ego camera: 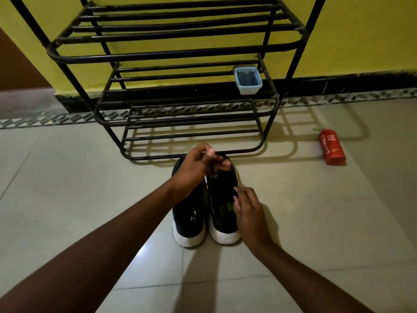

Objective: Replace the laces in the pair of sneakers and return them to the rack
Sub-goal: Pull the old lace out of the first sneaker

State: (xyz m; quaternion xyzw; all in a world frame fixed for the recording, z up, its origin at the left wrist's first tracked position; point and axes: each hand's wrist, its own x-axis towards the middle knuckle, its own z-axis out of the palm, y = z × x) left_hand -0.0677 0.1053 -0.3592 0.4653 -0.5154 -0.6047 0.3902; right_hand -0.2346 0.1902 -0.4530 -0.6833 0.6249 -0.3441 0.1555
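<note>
Left hand (pixel 198 169) pinches black lace (pixel 220 154) over right sneaker (pixel 220 195) toe, near rack (pixel 187 152); right hand (pixel 248 211) grips sneaker's side.

Domestic interior. A black metal shoe rack (pixel 158 57) stands on a pale tiled floor (pixel 67 177) against a yellow painted wall (pixel 361 30) with dark skirting (pixel 338 83). A red body-wash bottle (pixel 332 150) lies on the tiles, which points to a home.

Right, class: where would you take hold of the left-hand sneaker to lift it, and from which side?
Its heel collar, from above on the near side: the left-hand sneaker stands upright with its white heel towards the person, and the other sneaker sits close on its right.
</note>
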